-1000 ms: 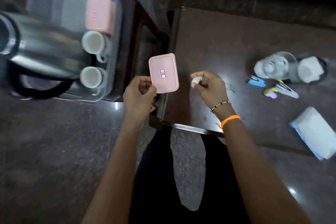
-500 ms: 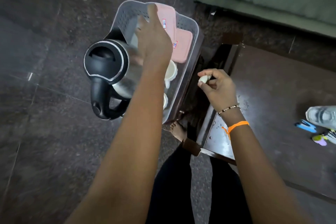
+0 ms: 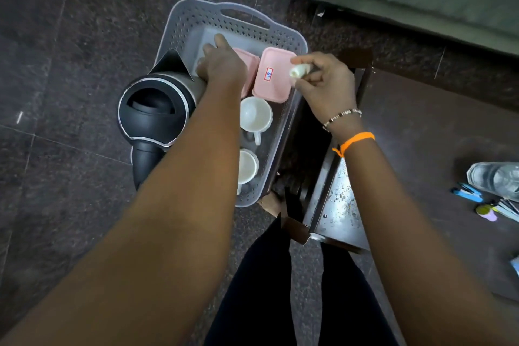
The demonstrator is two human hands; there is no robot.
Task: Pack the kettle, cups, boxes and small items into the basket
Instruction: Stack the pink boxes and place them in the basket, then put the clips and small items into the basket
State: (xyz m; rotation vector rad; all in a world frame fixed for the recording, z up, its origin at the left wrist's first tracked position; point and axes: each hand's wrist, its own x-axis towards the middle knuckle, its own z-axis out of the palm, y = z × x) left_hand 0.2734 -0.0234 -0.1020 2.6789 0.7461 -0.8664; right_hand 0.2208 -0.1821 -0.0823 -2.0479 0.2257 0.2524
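While both arms reach over the grey basket [image 3: 302, 45] | left hand [image 3: 222, 64] inside it, grip unclear, hiding part of 1 pink box [image 3: 248, 64] | right hand [image 3: 323, 78] pinching a small white item [image 3: 299, 70] above the labelled pink box [image 3: 271, 76] | kettle [image 3: 154, 115] and 2 white cups [image 3: 255, 115] in basket, nearer cup half hidden.

The room is dim and evenly lit, with soft light from above. Small glints show on the dark floor [image 3: 70, 93] and a bright reflection on the desk [image 3: 341, 199]. The kettle [image 3: 156, 118] rim shines. Wide-angle bending stretches the forearms at the edges, which look soft.
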